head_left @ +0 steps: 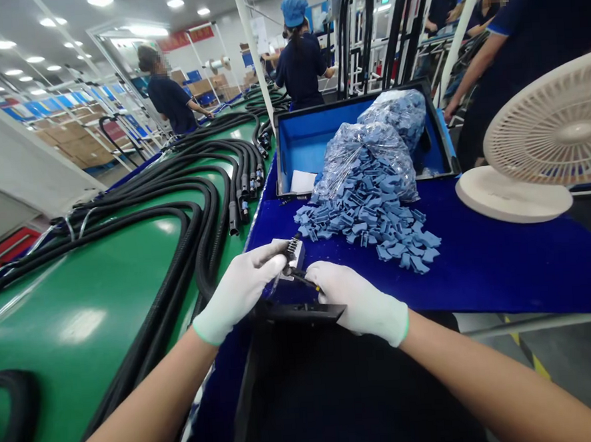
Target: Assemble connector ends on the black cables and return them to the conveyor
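Observation:
My left hand [246, 284], in a white glove, is closed in a pinch over a small pale block [297, 255]. Dark, spring-like pieces [292, 248] show at its fingertips; whether they are held or rest on the block, I cannot tell. My right hand [358, 300], gloved too, is curled around the near end of a slim black part [303, 278] with a yellow spot. The part's other end reaches my left thumb. Below the hands lies a black, bar-shaped piece [304, 312], close to my right palm. Beyond them spreads a pile of blue plastic clips [370, 216].
Clear plastic bags [361, 153] of clips lean out of a blue bin [298, 144]. A white fan [517, 194] stands at right on the blue tabletop [498, 262]. Black hoses [206, 193] cover the green conveyor [104, 293] at left. Co-workers [303, 60] stand beyond.

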Action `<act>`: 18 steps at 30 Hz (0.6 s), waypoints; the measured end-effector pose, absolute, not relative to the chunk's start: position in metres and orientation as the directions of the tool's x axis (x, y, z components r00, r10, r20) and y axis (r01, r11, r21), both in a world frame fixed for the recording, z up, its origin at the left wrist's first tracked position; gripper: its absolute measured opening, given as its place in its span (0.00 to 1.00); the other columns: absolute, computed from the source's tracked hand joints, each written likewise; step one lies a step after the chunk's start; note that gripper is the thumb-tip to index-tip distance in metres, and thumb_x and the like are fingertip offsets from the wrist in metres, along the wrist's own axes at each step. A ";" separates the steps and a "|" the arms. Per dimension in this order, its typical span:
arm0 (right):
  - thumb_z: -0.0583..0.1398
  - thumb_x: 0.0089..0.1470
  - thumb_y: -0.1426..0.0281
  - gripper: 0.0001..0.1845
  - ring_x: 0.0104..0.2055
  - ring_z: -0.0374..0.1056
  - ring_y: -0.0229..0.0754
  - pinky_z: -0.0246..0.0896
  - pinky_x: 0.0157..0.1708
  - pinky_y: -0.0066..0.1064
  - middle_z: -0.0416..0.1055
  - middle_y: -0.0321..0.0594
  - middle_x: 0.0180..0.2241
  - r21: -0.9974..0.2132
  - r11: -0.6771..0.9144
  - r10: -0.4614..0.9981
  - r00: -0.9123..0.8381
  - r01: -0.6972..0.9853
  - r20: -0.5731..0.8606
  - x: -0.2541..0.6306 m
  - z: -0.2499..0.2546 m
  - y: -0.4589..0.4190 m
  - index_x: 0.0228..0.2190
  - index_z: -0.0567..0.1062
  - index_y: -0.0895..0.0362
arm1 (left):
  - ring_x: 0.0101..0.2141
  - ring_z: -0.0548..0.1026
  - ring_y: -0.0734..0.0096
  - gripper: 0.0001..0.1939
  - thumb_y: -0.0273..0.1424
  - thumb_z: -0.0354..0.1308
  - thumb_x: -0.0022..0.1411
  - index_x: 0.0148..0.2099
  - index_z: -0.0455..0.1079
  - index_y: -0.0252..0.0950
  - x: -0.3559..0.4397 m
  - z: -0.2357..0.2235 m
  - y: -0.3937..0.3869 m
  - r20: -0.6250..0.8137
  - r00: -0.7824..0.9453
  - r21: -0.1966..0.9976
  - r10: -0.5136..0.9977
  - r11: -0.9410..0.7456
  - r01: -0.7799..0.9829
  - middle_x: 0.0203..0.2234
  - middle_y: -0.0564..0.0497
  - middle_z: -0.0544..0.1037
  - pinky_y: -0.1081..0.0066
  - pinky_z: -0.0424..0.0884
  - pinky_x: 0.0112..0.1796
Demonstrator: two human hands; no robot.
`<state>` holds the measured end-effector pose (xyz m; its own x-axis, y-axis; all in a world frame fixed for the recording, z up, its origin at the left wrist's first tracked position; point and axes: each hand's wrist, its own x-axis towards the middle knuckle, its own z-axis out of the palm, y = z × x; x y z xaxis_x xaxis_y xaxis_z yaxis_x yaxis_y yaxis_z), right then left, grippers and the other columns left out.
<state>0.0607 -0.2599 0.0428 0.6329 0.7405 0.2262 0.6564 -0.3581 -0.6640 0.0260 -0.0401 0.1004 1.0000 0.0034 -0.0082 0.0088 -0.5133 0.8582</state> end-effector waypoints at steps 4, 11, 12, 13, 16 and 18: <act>0.57 0.62 0.71 0.10 0.38 0.71 0.43 0.62 0.38 0.32 0.76 0.43 0.40 -0.691 -0.408 0.675 0.707 0.596 0.211 0.058 0.047 -0.262 0.46 0.70 0.57 | 0.51 0.81 0.50 0.24 0.44 0.64 0.65 0.59 0.79 0.38 0.037 0.100 -0.042 -0.042 0.999 0.874 0.019 -0.484 0.046 0.50 0.48 0.83 0.57 0.76 0.54; 0.59 0.61 0.70 0.04 0.32 0.69 0.40 0.55 0.33 0.30 0.74 0.39 0.33 -0.610 -0.502 0.672 0.721 0.613 0.171 0.077 0.015 -0.253 0.33 0.70 0.56 | 0.54 0.79 0.49 0.25 0.42 0.69 0.60 0.57 0.81 0.38 0.036 0.088 -0.045 0.016 0.987 0.852 0.157 -0.519 0.069 0.51 0.48 0.83 0.56 0.72 0.59; 0.59 0.61 0.69 0.05 0.32 0.68 0.40 0.55 0.33 0.30 0.74 0.39 0.33 -0.602 -0.498 0.676 0.714 0.624 0.182 0.080 0.010 -0.250 0.32 0.69 0.56 | 0.54 0.79 0.49 0.25 0.41 0.70 0.59 0.56 0.81 0.38 0.036 0.087 -0.046 0.027 0.984 0.849 0.178 -0.523 0.072 0.51 0.48 0.83 0.56 0.72 0.60; 0.60 0.61 0.68 0.06 0.33 0.69 0.40 0.55 0.33 0.31 0.74 0.39 0.33 -0.596 -0.490 0.680 0.707 0.636 0.195 0.083 0.007 -0.248 0.32 0.69 0.56 | 0.55 0.79 0.49 0.25 0.41 0.70 0.59 0.56 0.81 0.38 0.037 0.086 -0.045 0.037 0.980 0.845 0.194 -0.530 0.073 0.51 0.48 0.83 0.56 0.71 0.61; 0.59 0.63 0.67 0.08 0.33 0.69 0.42 0.55 0.34 0.31 0.74 0.40 0.32 -0.583 -0.493 0.683 0.702 0.646 0.200 0.084 0.009 -0.248 0.32 0.70 0.56 | 0.53 0.80 0.48 0.26 0.43 0.69 0.60 0.57 0.80 0.37 0.043 0.087 -0.042 -0.014 0.985 0.862 0.170 -0.497 0.098 0.50 0.47 0.83 0.55 0.73 0.58; 0.58 0.62 0.70 0.03 0.33 0.70 0.42 0.56 0.34 0.31 0.75 0.40 0.33 -0.598 -0.462 0.721 0.670 0.655 0.177 0.082 0.019 -0.254 0.34 0.71 0.56 | 0.49 0.81 0.49 0.27 0.45 0.69 0.61 0.58 0.79 0.36 0.047 0.090 -0.040 -0.109 0.992 0.897 0.065 -0.423 0.126 0.47 0.46 0.84 0.56 0.76 0.54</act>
<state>0.0818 -0.2543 0.0190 0.6698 0.7212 0.1767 0.6552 -0.4621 -0.5977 0.0469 -0.0396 0.0898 0.9919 0.0651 -0.1089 0.1262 -0.4228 0.8974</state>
